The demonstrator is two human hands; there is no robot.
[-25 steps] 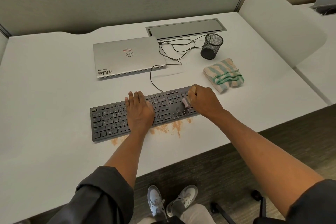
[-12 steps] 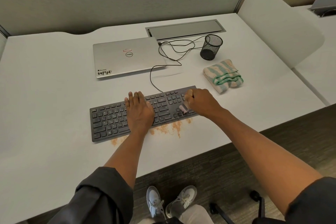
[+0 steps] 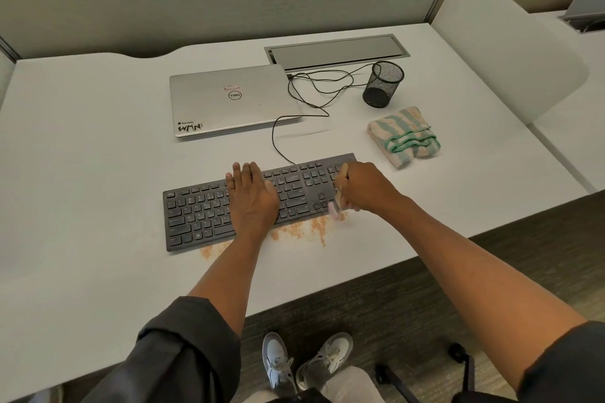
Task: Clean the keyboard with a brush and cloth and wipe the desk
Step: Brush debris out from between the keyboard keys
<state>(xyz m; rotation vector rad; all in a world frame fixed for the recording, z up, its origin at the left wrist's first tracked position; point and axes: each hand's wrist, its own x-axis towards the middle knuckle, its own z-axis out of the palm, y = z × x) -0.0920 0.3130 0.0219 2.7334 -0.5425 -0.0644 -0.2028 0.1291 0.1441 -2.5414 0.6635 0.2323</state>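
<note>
A dark grey keyboard (image 3: 229, 206) with black keys lies on a white desk (image 3: 82, 157). Orange-tan crumbs (image 3: 304, 231) speckle the desk along the keyboard's near edge. The brush (image 3: 337, 203) shows a pale wooden handle and a pinkish tip. The folded cloth (image 3: 404, 136) is striped in mint green and peach. The closed laptop (image 3: 229, 101) is silver, with a black logo and a black sticker. The mesh cup (image 3: 383, 83) and the cable (image 3: 294, 121) are black. The sleeves (image 3: 183, 357) are dark grey, the shoes (image 3: 304, 360) white.
</note>
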